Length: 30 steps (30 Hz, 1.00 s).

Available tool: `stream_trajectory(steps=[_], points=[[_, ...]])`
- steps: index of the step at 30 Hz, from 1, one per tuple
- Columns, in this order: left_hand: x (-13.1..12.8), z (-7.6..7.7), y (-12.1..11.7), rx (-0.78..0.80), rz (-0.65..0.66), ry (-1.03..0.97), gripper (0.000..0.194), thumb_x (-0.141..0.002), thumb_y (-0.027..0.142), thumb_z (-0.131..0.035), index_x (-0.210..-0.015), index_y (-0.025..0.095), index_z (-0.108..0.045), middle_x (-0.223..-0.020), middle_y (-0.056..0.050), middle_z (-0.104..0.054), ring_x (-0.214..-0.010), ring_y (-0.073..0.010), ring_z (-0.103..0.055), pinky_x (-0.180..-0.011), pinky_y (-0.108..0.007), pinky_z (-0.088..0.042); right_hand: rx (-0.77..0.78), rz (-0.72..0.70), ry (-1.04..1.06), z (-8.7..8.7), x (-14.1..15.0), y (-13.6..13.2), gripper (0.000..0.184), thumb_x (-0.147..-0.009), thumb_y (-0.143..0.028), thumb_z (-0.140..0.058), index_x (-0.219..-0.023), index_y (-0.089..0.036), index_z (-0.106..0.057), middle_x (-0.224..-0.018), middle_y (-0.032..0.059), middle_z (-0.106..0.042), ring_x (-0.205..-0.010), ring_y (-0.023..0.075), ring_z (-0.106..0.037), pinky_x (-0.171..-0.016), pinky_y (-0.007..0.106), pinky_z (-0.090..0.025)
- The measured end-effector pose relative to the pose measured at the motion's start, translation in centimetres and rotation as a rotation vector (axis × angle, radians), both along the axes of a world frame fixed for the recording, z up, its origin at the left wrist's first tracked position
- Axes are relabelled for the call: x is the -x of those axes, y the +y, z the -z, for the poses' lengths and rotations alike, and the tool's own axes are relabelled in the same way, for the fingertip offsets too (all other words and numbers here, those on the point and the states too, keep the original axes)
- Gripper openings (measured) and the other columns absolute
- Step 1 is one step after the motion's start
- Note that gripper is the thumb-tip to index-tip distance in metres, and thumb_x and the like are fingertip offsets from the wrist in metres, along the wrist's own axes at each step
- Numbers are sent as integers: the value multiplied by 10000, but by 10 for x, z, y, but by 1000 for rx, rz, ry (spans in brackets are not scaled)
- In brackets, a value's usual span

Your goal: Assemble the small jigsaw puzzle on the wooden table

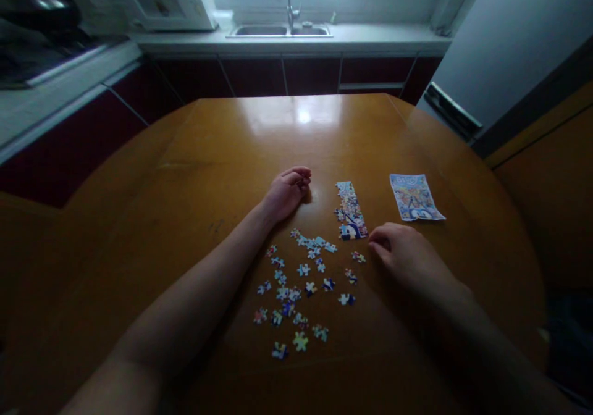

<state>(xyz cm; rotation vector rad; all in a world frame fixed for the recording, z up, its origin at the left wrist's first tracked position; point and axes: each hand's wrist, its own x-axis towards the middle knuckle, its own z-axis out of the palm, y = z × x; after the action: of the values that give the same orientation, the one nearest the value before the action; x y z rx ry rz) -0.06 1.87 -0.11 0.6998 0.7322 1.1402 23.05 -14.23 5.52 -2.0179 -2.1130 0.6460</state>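
A partly joined jigsaw puzzle (pixel 353 210) lies on the wooden table as a tall strip with a straight right edge. My right hand (pixel 405 251) rests beside its lower right corner, fingers curled together and the tips at or very near that corner; anything between them is hidden. To the strip's left, my left hand (pixel 286 196) lies on its side with loosely closed fingers and nothing visible in them. Several loose puzzle pieces (pixel 303 270) are spread below the strip, between my forearms. One loose piece (pixel 358 257) lies just under the strip, near my right hand.
A creased picture sheet (pixel 414 197) lies right of the strip. The brown table (pixel 208 149) has rounded ends. Behind it stand a counter with a sink (pixel 259 31) and a white microwave (pixel 162 1); a large grey appliance (pixel 504 50) is at the right.
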Motion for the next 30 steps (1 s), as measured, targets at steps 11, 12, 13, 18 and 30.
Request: stream_trajectory(steps=[11, 12, 13, 18, 30], points=[[-1, -3, -2, 12, -5, 17, 142, -716, 5, -549, -744, 95, -655, -713, -35, -567, -615, -81, -514, -557, -204, -394, 77, -20, -93, 4, 5, -1, 220, -974, -263, -506, -864, -199, -685, -900, 66, -691, -813, 202, -635, -701, 309, -412], [-1, -3, -2, 13, -4, 16, 142, -715, 5, -549, -744, 95, -655, -714, -36, -568, -615, -81, -515, -556, -204, -393, 74, -18, -95, 4, 5, -1, 215, -975, -266, -506, -866, -200, -680, -899, 63, -690, -807, 200, -633, -692, 306, -405], [-1, -2, -2, 13, -3, 17, 142, -715, 6, -550, -744, 95, -656, -713, -36, -569, -615, -82, -516, -555, -204, -392, 69, -17, -96, 5, 6, -1, 210, -975, -267, -506, -870, -201, -676, -901, 61, -689, -803, 198, -630, -684, 303, -399], [-2, -3, -2, 7, -12, 20, 154, -705, 1, -545, -738, 98, -660, -723, -35, -578, -614, -78, -514, -551, -194, -390, 17, -5, -100, 12, 7, 1, 210, -982, -291, -479, -904, -215, -658, -924, 60, -697, -783, 200, -622, -644, 303, -359], [0, -3, -2, 4, -6, 26, 136, -692, 12, -566, -732, 103, -659, -730, -25, -573, -613, -76, -511, -551, -186, -399, -17, 86, -123, 19, 15, 3, 235, -965, -311, -479, -786, -217, -598, -841, 48, -693, -731, 188, -604, -596, 303, -281]])
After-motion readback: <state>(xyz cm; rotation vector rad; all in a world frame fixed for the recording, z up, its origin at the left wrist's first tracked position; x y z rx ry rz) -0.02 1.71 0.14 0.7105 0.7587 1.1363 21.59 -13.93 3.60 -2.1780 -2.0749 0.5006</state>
